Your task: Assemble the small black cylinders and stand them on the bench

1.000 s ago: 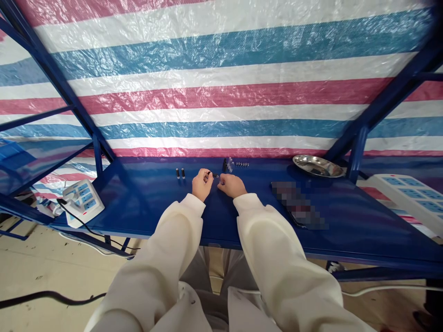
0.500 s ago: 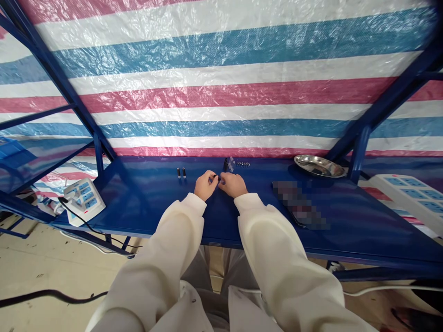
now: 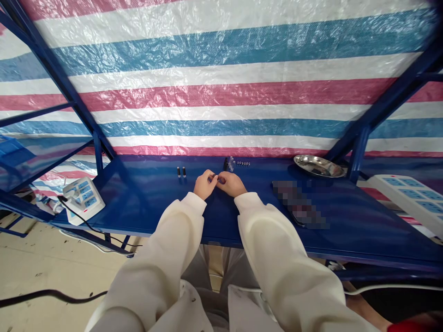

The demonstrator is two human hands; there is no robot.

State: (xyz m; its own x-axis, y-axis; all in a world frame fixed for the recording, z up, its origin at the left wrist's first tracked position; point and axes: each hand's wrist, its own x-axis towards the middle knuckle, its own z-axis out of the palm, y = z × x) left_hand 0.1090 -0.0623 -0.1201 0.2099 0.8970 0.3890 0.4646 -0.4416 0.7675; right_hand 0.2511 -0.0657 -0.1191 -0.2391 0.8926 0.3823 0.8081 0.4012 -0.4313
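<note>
My left hand (image 3: pixel 205 184) and my right hand (image 3: pixel 231 183) meet over the middle of the blue table (image 3: pixel 148 198). Their fingers are pinched together, fingertips touching, around something small and dark that is mostly hidden. Behind my right hand stand several small black parts (image 3: pixel 225 164), and beside them several clear plastic pieces (image 3: pixel 231 163). A row of small shiny metal pieces (image 3: pixel 243 164) lies just to their right. To the left of my left hand, two short black cylinders with light ends (image 3: pixel 181 172) stand side by side, apart from my fingers.
An oval metal tray (image 3: pixel 320 167) sits at the back right. Nearer lies a dark, blurred flat object (image 3: pixel 299 205). White power strips (image 3: pixel 84 200) stand at the left end and beyond the right end (image 3: pixel 411 196). A striped sheet (image 3: pixel 221 97) hangs behind; part of another person shows lower right.
My fingertips have drawn together, my right hand shifting slightly left, and the small dark thing between them is now more hidden. At the lower right, a person's arm and something red have appeared.
</note>
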